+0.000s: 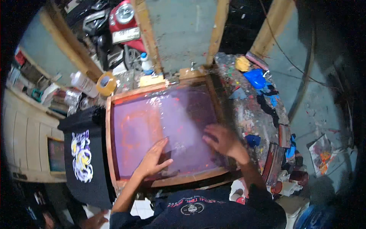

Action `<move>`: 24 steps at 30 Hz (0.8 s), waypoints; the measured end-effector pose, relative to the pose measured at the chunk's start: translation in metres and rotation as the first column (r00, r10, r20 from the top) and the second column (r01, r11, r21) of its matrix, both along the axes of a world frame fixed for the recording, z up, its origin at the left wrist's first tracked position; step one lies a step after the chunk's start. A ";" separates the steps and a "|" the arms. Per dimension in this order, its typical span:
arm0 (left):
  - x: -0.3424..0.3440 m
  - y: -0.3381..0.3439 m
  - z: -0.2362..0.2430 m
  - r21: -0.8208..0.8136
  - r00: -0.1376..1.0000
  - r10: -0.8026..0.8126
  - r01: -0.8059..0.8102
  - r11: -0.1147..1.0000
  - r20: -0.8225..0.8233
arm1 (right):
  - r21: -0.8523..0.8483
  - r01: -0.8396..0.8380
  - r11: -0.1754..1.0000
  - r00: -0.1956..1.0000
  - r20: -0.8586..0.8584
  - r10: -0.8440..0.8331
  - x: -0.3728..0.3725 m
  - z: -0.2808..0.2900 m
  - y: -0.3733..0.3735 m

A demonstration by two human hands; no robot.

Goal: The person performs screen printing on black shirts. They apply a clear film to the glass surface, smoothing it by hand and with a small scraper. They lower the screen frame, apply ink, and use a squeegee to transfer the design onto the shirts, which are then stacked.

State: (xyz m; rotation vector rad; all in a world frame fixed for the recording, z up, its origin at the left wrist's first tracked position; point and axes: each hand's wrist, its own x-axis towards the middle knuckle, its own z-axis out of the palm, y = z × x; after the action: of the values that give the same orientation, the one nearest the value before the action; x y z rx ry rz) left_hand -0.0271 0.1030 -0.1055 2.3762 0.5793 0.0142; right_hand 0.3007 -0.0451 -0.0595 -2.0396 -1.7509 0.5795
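Note:
A wooden screen-printing frame (pixel 109 145) with purple mesh (pixel 179 126) lies in front of me, with orange stains on the mesh. My left hand (pixel 153 159) is over its near middle, fingers stretched out and thumb apart. Over the right part of the mesh is my right hand (pixel 223 142), slightly blurred, its fingers spread. Neither hand holds anything; whether they touch the mesh I cannot tell. Left of the frame hangs a black cloth, seemingly a T-shirt (pixel 68 152), with a white, yellow and purple print.
Beyond the frame stand a white bottle (pixel 84 84) and a roll of tape (pixel 106 84). The paint-stained table (pixel 248 118) on the right bears blue scraps (pixel 254 79) and a yellow lump (pixel 242 63). A red motorcycle (pixel 124 23) is parked behind. Somebody's bare limb (pixel 93 220) shows lower left.

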 end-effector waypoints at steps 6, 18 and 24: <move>0.039 0.010 -0.030 0.332 0.966 0.250 -0.257 0.908 0.064 | 0.556 0.189 0.809 0.945 0.121 -0.304 0.178 -0.016 0.092; 0.048 0.015 -0.028 0.388 0.967 0.236 -0.182 0.904 -0.095 | 0.348 0.283 0.894 0.879 0.278 -0.386 0.384 -0.075 0.324; 0.045 0.013 -0.024 0.359 0.963 0.249 -0.199 0.912 -0.100 | -0.065 0.422 0.904 0.861 0.342 -0.377 0.399 -0.066 0.348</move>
State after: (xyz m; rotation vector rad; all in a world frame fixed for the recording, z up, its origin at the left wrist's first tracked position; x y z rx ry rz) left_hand 0.0178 0.1158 -0.1298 2.6504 0.9902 0.0512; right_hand 0.6995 0.3026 -0.1252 -2.6252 -1.3989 0.2482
